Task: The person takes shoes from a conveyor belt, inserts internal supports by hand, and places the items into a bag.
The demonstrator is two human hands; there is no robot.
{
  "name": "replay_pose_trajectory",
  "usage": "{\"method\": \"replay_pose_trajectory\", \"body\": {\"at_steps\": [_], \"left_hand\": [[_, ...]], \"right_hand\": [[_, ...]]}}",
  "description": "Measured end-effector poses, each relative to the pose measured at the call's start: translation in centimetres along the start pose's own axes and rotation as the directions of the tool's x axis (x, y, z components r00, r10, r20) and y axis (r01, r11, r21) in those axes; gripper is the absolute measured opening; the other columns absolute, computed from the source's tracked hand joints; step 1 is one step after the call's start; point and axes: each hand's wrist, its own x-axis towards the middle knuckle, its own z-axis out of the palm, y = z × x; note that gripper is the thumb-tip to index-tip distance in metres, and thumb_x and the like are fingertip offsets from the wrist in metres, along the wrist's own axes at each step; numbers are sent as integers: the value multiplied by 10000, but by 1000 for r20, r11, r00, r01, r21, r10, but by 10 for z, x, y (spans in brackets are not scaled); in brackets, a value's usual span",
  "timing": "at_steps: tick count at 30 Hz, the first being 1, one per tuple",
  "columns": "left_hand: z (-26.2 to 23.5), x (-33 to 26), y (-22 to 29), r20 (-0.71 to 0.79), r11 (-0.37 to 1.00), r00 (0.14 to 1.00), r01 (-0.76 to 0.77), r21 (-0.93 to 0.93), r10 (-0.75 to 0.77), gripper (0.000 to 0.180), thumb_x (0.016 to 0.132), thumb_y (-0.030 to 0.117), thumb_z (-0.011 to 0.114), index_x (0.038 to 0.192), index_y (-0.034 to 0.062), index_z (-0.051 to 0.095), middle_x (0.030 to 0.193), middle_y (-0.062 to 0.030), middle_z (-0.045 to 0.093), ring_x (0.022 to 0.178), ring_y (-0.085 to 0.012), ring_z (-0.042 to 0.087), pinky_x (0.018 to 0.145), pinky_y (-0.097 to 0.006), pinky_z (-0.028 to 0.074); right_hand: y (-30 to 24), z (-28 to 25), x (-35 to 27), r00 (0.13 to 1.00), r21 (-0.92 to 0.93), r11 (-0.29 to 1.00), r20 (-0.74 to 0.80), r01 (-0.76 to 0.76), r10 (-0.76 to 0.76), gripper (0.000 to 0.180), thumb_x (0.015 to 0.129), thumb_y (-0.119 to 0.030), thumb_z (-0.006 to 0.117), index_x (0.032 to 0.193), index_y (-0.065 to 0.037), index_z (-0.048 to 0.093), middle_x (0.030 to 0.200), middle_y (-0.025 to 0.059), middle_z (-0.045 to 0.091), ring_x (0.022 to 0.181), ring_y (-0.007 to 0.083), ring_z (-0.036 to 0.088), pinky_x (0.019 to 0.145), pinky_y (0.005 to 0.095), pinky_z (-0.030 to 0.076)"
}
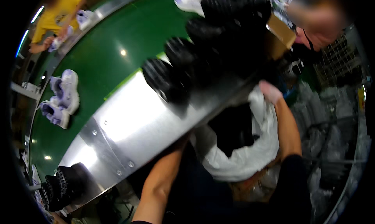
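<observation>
A large white bag [234,165] gapes in front of me, its rim folded outward and its inside dark. At the far right side of that rim my right hand [270,93] is closed on the bag, slightly blurred. My left hand [183,141] reaches to the near left side of the bag, beside the metal ledge [129,111]. Its fingers are hidden, so I cannot tell what they touch. Several black shoes [164,79] stand along the ledge just beyond the bag, soles partly toward me.
A green conveyor belt [105,64] carries a pair of white and lilac shoes [62,97]. More black shoes [64,187] sit at the ledge's left end. A person in yellow [60,13] handles a shoe across the belt. A cardboard box [281,32] stands near another person.
</observation>
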Motion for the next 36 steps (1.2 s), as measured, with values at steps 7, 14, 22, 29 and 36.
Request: {"method": "replay_pose_trajectory", "body": {"at_steps": [7, 14, 22, 29, 36], "left_hand": [[45, -71, -3, 303, 990, 953, -54, 131, 12, 574, 880, -56, 585, 1443, 48, 551, 1437, -251, 584, 1109, -381, 693, 1034, -372, 552], [133, -124, -32, 508, 922, 849, -302, 241, 144, 640, 825, 21, 719, 1448, 96, 593, 1522, -167, 519, 1377, -353, 524, 1095, -415, 499], [125, -115, -28, 824, 829, 562, -424, 364, -74, 409, 839, 76, 715, 1247, 108, 726, 1225, -137, 738, 1238, -334, 646, 978, -424, 557], [138, -126, -25, 892, 913, 437, -307, 267, -114, 257, 827, 74, 707, 1063, 55, 806, 1157, -161, 768, 1101, -322, 740, 908, -415, 593], [110, -135, -39, 429, 992, 899, -117, 45, 87, 313, 888, 134, 718, 1182, 25, 726, 1131, -188, 734, 1087, -363, 693, 934, -443, 563]], "right_hand": [[-59, -2, 69, 513, -75, 513, 10, -855, 858, 368, 837, -164, 684, 1169, -10, 721, 1309, 205, 666, 1269, 377, 599, 1056, 450, 510], [-269, -24, -35, 880, 283, 936, -362, -211, 308, 546, 810, -198, 740, 1330, -61, 647, 1325, 186, 665, 1247, 410, 604, 1098, 519, 449], [-340, 34, -159, 780, 9, 940, 561, -342, 279, 648, 832, -443, 780, 1354, -99, 607, 1123, 142, 740, 1165, 335, 648, 1120, 516, 402], [-401, 94, -221, 466, -209, 799, 719, -564, 516, 282, 888, -313, 670, 1035, -89, 758, 981, 163, 767, 995, 359, 720, 984, 494, 500], [-365, 93, -230, 520, 119, 709, 764, -695, 382, 415, 911, -414, 626, 1163, -112, 756, 1144, 182, 755, 1093, 355, 718, 960, 458, 550]]}}
